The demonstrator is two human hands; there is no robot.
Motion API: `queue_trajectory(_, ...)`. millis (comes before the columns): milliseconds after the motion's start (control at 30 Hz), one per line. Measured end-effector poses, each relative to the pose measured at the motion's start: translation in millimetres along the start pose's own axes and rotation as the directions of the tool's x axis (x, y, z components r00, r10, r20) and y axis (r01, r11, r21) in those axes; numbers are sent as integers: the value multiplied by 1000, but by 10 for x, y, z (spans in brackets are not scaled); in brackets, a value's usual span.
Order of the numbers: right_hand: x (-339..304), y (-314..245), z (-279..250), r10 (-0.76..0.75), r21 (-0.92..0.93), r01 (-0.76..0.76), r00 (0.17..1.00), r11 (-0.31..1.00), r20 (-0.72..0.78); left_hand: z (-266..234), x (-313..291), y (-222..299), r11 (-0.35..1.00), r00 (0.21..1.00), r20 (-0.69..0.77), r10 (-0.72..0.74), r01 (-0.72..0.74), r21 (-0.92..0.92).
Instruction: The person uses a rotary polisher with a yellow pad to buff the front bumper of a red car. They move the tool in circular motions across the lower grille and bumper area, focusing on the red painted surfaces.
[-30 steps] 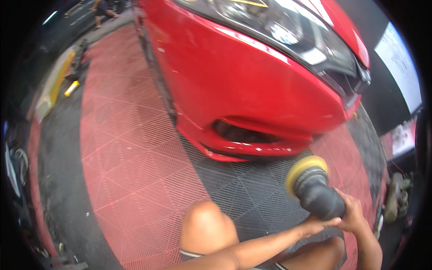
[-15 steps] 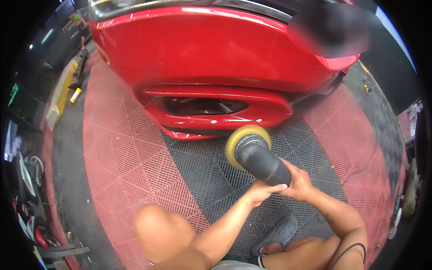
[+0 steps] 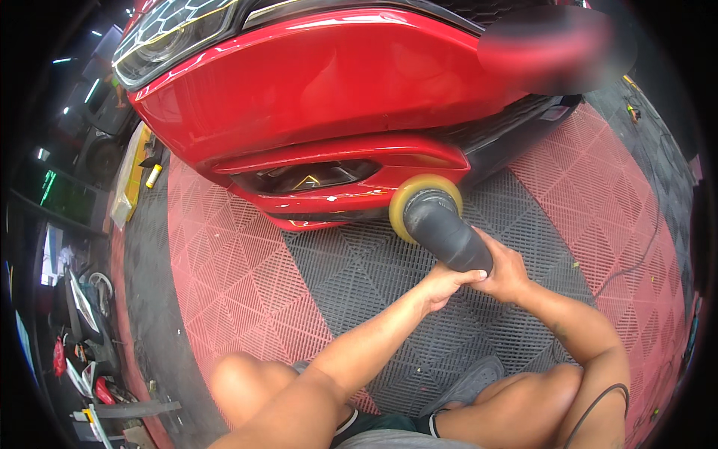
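Observation:
A black polishing machine [image 3: 447,233] with a round yellow pad [image 3: 404,212] is gripped by both my hands. My left hand [image 3: 443,286] closes on the near end of its body, thumb on top. My right hand [image 3: 506,267] wraps round its right side and underside; some fingers are hidden. The pad is at the lower right part of a red car bumper [image 3: 314,82], by the red trim under the fog light opening [image 3: 314,177]. Whether it touches the paint I cannot tell.
Red and black grid floor tiles [image 3: 359,299] lie under the bumper and my legs. A headlight [image 3: 176,37] is at the upper left. On the left stand a small yellow bottle [image 3: 153,176] and a motorbike [image 3: 90,322]. A cable [image 3: 636,262] trails on the right.
My view has shifted, bringing the headlight into sight. Both hands and the polishing machine have moved slightly up and right, and the pad now overlaps the lower bumper trim.

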State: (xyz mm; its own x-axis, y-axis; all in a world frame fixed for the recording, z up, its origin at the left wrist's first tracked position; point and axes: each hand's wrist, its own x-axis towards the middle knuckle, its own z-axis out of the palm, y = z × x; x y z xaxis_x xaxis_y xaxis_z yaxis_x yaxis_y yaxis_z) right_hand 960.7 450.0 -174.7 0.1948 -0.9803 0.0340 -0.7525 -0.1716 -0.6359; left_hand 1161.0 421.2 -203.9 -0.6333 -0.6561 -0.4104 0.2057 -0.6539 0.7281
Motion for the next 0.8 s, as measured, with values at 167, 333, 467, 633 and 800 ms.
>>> queue_trajectory(167, 152, -198, 118, 14, -4, -13, 998, 1000, 65, -246, -121, 9, 998, 1000, -14, 25, -26, -57)
queue_trajectory(333, 254, -548, 330, 73, 23, -76, 990, 997, 120, -511, -393, 124, 997, 998, -53, 43, -46, -57)
queue_trajectory(467, 364, -883, 375, 36, 64, -44, 992, 997, 121, -642, -633, 319, 993, 995, -86, 46, -54, -105)
queue_trajectory(633, 607, -1361, 332, 82, 43, -93, 976, 995, 201, -819, -802, 513, 981, 985, -125, 119, -136, -136)
queue_trajectory(800, 605, -1352, 278, 34, 22, -38, 985, 999, 172, -706, -820, 515, 974, 981, -137, 138, -160, -163)
